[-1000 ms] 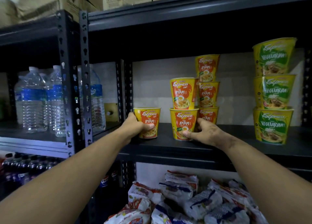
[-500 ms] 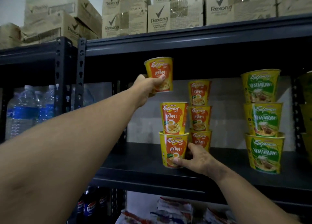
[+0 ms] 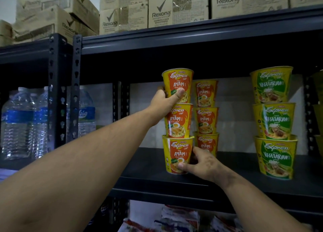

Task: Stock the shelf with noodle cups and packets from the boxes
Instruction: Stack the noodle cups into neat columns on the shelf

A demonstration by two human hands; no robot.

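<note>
My left hand (image 3: 166,100) grips a yellow-and-red Ayam noodle cup (image 3: 179,82) that sits as the top of a front stack of three on the dark shelf (image 3: 157,177). The middle cup (image 3: 180,122) is just under that hand. My right hand (image 3: 202,165) holds the bottom cup (image 3: 177,153) near its base, thumb on the front. Behind stands a second Ayam stack (image 3: 206,112) of three. To the right is a stack of three green Vegetarian cups (image 3: 274,123).
Water bottles (image 3: 19,123) fill the shelf unit on the left, past two perforated uprights (image 3: 76,84). Rexona cartons (image 3: 178,9) line the top shelf. Noodle packets (image 3: 180,217) lie on the level below. More cups show at the far right edge (image 3: 319,109).
My left hand lifted the Ayam cup from the shelf beside the stack, raised it high, then brought it down onto the two-cup front stack. My right hand stayed on the bottom cup.
</note>
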